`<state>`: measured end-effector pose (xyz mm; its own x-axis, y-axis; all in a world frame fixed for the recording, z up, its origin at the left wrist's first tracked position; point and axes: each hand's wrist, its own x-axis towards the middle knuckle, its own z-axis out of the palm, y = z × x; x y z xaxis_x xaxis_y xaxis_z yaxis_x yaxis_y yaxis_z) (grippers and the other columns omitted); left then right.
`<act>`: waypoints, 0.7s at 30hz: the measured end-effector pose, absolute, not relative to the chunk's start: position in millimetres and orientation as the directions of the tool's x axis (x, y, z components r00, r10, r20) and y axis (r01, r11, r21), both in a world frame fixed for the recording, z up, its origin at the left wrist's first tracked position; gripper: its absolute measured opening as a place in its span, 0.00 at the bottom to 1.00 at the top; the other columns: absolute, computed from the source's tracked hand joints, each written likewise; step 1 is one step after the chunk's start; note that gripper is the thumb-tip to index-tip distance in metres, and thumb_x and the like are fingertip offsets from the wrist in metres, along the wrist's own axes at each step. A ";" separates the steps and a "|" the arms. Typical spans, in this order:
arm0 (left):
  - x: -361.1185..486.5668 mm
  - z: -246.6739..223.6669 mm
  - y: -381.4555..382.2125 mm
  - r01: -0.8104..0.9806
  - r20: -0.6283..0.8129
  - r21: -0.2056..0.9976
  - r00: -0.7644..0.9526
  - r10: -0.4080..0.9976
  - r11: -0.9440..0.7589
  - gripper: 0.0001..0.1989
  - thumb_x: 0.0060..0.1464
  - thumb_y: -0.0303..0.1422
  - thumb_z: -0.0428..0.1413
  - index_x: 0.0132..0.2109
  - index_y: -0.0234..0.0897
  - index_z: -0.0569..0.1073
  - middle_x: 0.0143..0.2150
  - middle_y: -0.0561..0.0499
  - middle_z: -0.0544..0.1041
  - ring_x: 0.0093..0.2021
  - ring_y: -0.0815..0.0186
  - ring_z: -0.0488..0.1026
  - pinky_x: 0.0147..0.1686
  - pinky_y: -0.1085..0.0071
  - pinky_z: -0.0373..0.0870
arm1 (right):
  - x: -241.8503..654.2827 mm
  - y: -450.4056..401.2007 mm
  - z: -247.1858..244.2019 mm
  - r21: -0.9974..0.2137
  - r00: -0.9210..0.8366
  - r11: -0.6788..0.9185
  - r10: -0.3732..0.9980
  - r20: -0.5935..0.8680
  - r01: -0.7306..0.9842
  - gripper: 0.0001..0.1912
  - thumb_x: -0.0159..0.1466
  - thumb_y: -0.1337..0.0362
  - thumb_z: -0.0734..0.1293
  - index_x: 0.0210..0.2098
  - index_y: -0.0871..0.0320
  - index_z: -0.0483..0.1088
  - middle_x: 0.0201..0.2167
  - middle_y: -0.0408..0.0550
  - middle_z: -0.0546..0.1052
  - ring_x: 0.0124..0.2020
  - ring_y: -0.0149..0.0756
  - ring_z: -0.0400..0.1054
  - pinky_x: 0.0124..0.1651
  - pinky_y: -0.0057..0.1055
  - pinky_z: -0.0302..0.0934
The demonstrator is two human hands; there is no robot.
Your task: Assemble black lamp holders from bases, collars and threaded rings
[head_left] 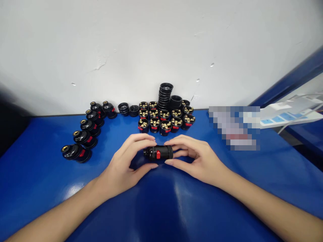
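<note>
A black lamp holder (161,153) with a red switch lies sideways between my hands, its narrow end to the left. My right hand (195,154) has its thumb and fingers around the wide ring end and grips it there. Curved about the other side is my left hand (130,158), its thumb and fingers spread, with a gap showing between them and the holder. Just beyond the hands stand several open socket bodies (166,127) with brass contacts and red switches.
Several assembled lamp holders (84,138) form a slanting row at left. Black threaded rings stand in a stack (165,97) against the wall, with loose rings (123,109) nearby. On the blue table (161,208), a blurred-out patch (234,129) and white power strip (290,117) are at right.
</note>
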<state>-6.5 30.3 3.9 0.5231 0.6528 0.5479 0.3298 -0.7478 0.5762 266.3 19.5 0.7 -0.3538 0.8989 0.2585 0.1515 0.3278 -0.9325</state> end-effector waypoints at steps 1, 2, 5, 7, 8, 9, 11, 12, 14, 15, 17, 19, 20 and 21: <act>-6.7 3.4 30.1 0.350 0.532 0.582 0.518 0.669 -0.734 0.30 0.64 0.33 0.71 0.68 0.44 0.69 0.66 0.41 0.76 0.66 0.55 0.77 0.66 0.57 0.77 | 266.2 19.7 0.3 -0.933 -0.353 0.328 0.899 0.260 0.148 0.18 0.66 0.63 0.81 0.54 0.54 0.81 0.50 0.50 0.83 0.46 0.40 0.87 0.52 0.36 0.86; -6.9 2.9 30.1 0.387 0.503 0.585 0.517 0.693 -0.713 0.32 0.63 0.36 0.71 0.69 0.44 0.68 0.65 0.41 0.76 0.66 0.54 0.77 0.66 0.56 0.77 | 266.1 19.8 -0.1 -0.933 -0.353 0.330 0.898 0.262 0.147 0.18 0.66 0.63 0.81 0.54 0.54 0.81 0.50 0.49 0.83 0.46 0.40 0.87 0.52 0.35 0.86; -7.3 1.2 30.4 0.507 0.382 0.573 0.529 0.758 -0.643 0.25 0.69 0.37 0.65 0.68 0.47 0.69 0.57 0.47 0.81 0.57 0.57 0.79 0.59 0.57 0.78 | 266.2 19.6 -0.6 -0.931 -0.351 0.334 0.898 0.266 0.149 0.19 0.65 0.62 0.82 0.54 0.54 0.82 0.49 0.49 0.83 0.46 0.40 0.87 0.52 0.35 0.86; -7.5 0.2 31.0 0.506 0.363 0.578 0.543 0.757 -0.640 0.23 0.71 0.34 0.63 0.68 0.49 0.68 0.56 0.49 0.81 0.56 0.59 0.79 0.59 0.60 0.76 | 266.4 19.0 -0.3 -0.930 -0.350 0.334 0.898 0.266 0.152 0.19 0.65 0.61 0.82 0.54 0.54 0.82 0.49 0.49 0.83 0.46 0.41 0.86 0.52 0.35 0.86; -7.5 -0.1 31.2 0.482 0.379 0.586 0.548 0.746 -0.652 0.25 0.70 0.34 0.64 0.69 0.49 0.67 0.58 0.48 0.80 0.57 0.59 0.79 0.60 0.59 0.75 | 266.6 18.8 0.0 -0.930 -0.351 0.334 0.898 0.265 0.152 0.18 0.65 0.61 0.82 0.54 0.54 0.82 0.49 0.49 0.83 0.46 0.41 0.86 0.52 0.35 0.86; -7.6 -0.2 31.3 0.457 0.401 0.592 0.546 0.735 -0.663 0.29 0.68 0.36 0.67 0.70 0.49 0.65 0.60 0.48 0.80 0.59 0.58 0.78 0.61 0.59 0.74 | 266.6 18.7 0.2 -0.931 -0.352 0.332 0.898 0.263 0.151 0.18 0.65 0.62 0.82 0.54 0.54 0.82 0.49 0.49 0.83 0.46 0.40 0.87 0.52 0.35 0.86; -7.8 0.4 31.2 0.460 0.413 0.594 0.530 0.741 -0.660 0.34 0.66 0.39 0.69 0.72 0.48 0.63 0.62 0.46 0.79 0.60 0.56 0.77 0.62 0.57 0.73 | 266.5 18.8 0.4 -0.933 -0.352 0.329 0.898 0.263 0.143 0.18 0.65 0.62 0.82 0.53 0.53 0.82 0.49 0.49 0.83 0.45 0.40 0.87 0.52 0.35 0.86; -7.9 0.9 30.9 0.486 0.397 0.588 0.522 0.755 -0.646 0.33 0.67 0.40 0.68 0.72 0.48 0.64 0.60 0.46 0.80 0.59 0.56 0.77 0.61 0.57 0.73 | 266.4 19.2 0.4 -0.935 -0.351 0.326 0.899 0.261 0.140 0.18 0.65 0.62 0.82 0.53 0.53 0.82 0.49 0.49 0.83 0.45 0.40 0.87 0.51 0.34 0.86; -8.0 1.4 30.5 0.537 0.357 0.569 0.521 0.775 -0.623 0.24 0.71 0.38 0.63 0.69 0.49 0.67 0.55 0.48 0.81 0.55 0.57 0.78 0.58 0.58 0.73 | 266.2 20.1 0.2 -0.937 -0.349 0.320 0.901 0.257 0.137 0.18 0.65 0.62 0.82 0.53 0.53 0.82 0.49 0.48 0.83 0.45 0.40 0.87 0.52 0.34 0.86; -8.0 1.2 30.4 0.540 0.354 0.565 0.524 0.775 -0.624 0.21 0.73 0.36 0.61 0.68 0.49 0.69 0.54 0.49 0.81 0.54 0.59 0.78 0.57 0.59 0.73 | 266.2 20.5 0.1 -0.938 -0.348 0.318 0.902 0.255 0.138 0.18 0.64 0.62 0.83 0.53 0.53 0.82 0.49 0.48 0.83 0.45 0.40 0.87 0.52 0.34 0.86; -7.9 0.4 30.5 0.490 0.408 0.581 0.515 0.754 -0.650 0.22 0.71 0.33 0.63 0.68 0.49 0.69 0.56 0.49 0.80 0.54 0.60 0.78 0.58 0.60 0.73 | 266.0 21.0 0.2 -0.938 -0.350 0.318 0.902 0.253 0.141 0.18 0.64 0.62 0.83 0.53 0.53 0.82 0.49 0.49 0.83 0.45 0.40 0.87 0.52 0.35 0.86; -7.8 -0.5 30.8 0.429 0.462 0.608 0.492 0.738 -0.668 0.32 0.66 0.36 0.69 0.71 0.48 0.65 0.61 0.47 0.79 0.57 0.58 0.78 0.60 0.59 0.73 | 265.9 20.8 0.6 -0.934 -0.354 0.326 0.898 0.259 0.143 0.19 0.65 0.62 0.82 0.53 0.54 0.82 0.49 0.49 0.83 0.45 0.40 0.86 0.51 0.35 0.86; -7.9 -0.5 30.9 0.425 0.463 0.615 0.488 0.740 -0.665 0.36 0.64 0.38 0.71 0.72 0.48 0.64 0.62 0.46 0.78 0.58 0.57 0.77 0.61 0.58 0.73 | 265.7 20.6 0.9 -0.933 -0.356 0.331 0.896 0.264 0.143 0.19 0.65 0.62 0.82 0.53 0.54 0.82 0.49 0.49 0.83 0.45 0.40 0.86 0.51 0.34 0.86; -8.0 -0.3 30.9 0.439 0.444 0.612 0.498 0.745 -0.657 0.35 0.64 0.40 0.70 0.72 0.48 0.64 0.61 0.46 0.79 0.58 0.56 0.77 0.60 0.57 0.73 | 265.6 20.4 1.1 -0.932 -0.358 0.335 0.895 0.267 0.141 0.19 0.65 0.62 0.82 0.53 0.54 0.82 0.49 0.49 0.83 0.45 0.40 0.86 0.51 0.34 0.86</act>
<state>-8.0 30.9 -0.3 0.4976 0.7455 0.4435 0.4395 -0.6574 0.6121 265.6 20.4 1.1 -0.3583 0.8946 0.2671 0.1415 0.3349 -0.9316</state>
